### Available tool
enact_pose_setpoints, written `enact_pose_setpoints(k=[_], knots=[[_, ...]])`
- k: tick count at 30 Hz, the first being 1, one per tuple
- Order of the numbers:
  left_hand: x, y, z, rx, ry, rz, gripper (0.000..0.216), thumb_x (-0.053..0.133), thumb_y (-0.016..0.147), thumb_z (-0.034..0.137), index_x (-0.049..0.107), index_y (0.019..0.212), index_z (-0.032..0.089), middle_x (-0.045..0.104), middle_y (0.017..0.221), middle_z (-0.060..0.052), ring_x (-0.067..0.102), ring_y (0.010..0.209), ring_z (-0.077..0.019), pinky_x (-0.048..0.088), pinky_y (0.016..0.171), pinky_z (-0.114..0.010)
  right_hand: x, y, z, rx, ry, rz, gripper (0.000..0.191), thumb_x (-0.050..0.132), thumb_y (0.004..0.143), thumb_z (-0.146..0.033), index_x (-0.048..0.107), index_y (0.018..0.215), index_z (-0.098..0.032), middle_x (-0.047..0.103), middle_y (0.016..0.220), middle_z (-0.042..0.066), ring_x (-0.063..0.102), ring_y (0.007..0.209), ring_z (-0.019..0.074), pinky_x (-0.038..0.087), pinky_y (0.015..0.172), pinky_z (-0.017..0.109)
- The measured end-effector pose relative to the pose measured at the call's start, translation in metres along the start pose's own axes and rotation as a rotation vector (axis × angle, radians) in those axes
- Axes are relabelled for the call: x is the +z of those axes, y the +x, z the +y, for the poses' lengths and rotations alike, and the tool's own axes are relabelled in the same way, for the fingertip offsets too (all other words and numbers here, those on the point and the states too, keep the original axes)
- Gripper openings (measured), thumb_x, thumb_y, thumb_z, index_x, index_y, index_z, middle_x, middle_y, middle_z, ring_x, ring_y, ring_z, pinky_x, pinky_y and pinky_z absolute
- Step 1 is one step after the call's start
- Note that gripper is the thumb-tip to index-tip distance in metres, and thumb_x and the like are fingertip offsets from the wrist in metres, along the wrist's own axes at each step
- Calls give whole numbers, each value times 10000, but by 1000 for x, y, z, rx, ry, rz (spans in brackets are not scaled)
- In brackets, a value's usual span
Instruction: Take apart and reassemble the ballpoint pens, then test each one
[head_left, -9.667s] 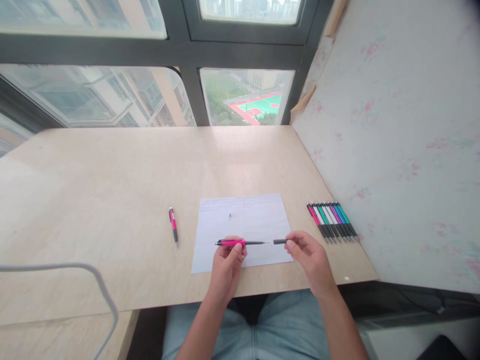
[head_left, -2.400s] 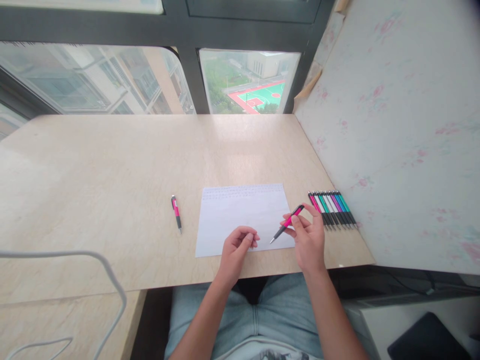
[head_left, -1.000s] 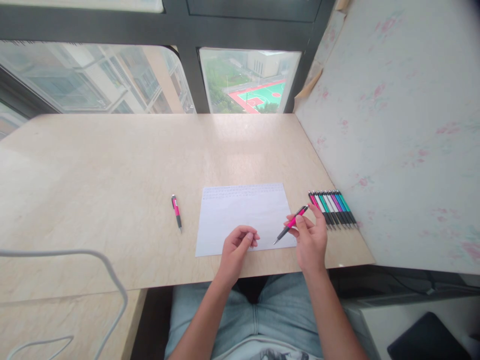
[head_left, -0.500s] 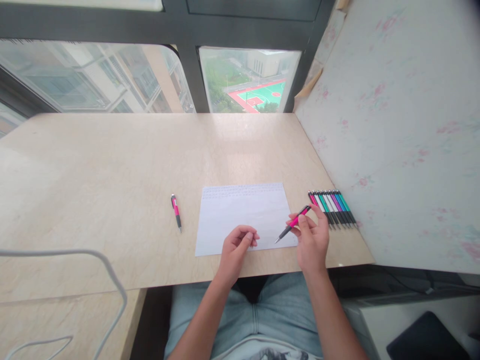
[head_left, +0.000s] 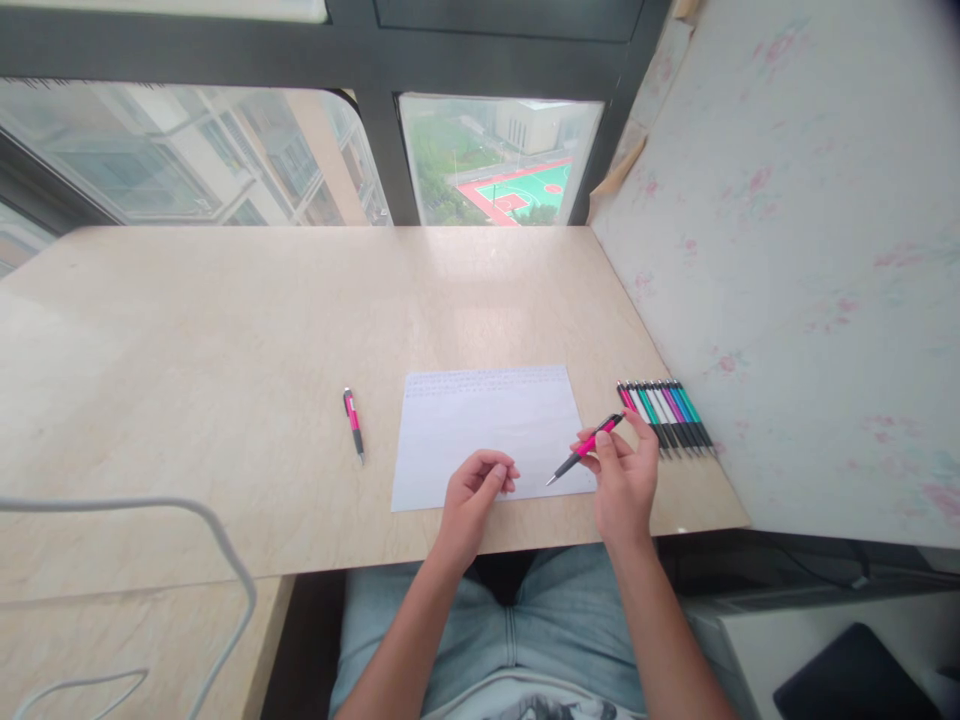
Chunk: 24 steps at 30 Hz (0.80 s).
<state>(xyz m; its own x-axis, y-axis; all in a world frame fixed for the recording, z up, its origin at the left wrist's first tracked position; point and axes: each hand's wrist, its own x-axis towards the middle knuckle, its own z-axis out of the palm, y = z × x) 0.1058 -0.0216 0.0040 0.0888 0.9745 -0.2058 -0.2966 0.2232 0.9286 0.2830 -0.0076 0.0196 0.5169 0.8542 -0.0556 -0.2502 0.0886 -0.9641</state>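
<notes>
My right hand (head_left: 626, 475) is closed on a pink and black ballpoint pen (head_left: 586, 447), its metal tip slanting down to the left above the paper's lower right part. Over the lower edge of the white sheet of paper (head_left: 465, 430) is my left hand (head_left: 476, 490), fingers curled in against the thumb with nothing visible in them. Small handwriting fills several lines along the sheet's top. A second pink pen (head_left: 353, 425) lies on the tabletop left of the paper, tip toward me.
Beyond my right hand, a row of several colourful pens (head_left: 666, 415) lies side by side by the wallpapered wall (head_left: 810, 270). A grey cable (head_left: 187, 507) loops over the left front of the pale tabletop (head_left: 225, 350). Windows (head_left: 499, 160) border the far edge.
The pen in my right hand has shifted very slightly, its tip a little further left. My left hand and the other things stay as they were.
</notes>
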Motion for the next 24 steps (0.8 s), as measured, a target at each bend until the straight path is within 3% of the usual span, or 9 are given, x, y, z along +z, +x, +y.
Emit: enact_pose_setpoints(k=[11,16,19,22,24], knots=[[0,0,0,-10,15,0,194,650,848,359,674,908,175,678,828,-60,571,714,-161,453,685,-282,-3,3,2,26,-41,8,527,701,820,-371,480,1280,-241,689,854,19,658,706,157,562,647,322],[0,0,-1,1,-2,5,170,652,847,344,677,903,186,679,816,-46,571,705,-150,450,687,-275,-2,8,5,84,-165,-74,338,777,731,-391,653,966,-181,641,831,10,607,727,146,535,619,267],[0,0,-2,2,-13,-1,166,647,851,344,677,906,190,679,820,-43,572,710,-150,449,693,-277,3,12,3,112,-127,-146,304,808,705,-372,572,766,-189,541,645,-55,513,544,90,453,479,202],[0,0,-2,3,-15,-4,170,646,854,342,676,908,184,677,821,-47,571,715,-150,449,697,-278,12,19,1,161,-25,-228,397,766,758,-400,438,646,-206,412,503,-99,361,392,50,306,366,172],[0,0,-2,7,-21,-7,169,640,860,338,672,912,181,675,822,-47,571,716,-148,449,698,-276,19,25,0,151,-16,-254,388,722,796,-433,450,641,-205,421,481,-94,387,381,57,316,366,177]])
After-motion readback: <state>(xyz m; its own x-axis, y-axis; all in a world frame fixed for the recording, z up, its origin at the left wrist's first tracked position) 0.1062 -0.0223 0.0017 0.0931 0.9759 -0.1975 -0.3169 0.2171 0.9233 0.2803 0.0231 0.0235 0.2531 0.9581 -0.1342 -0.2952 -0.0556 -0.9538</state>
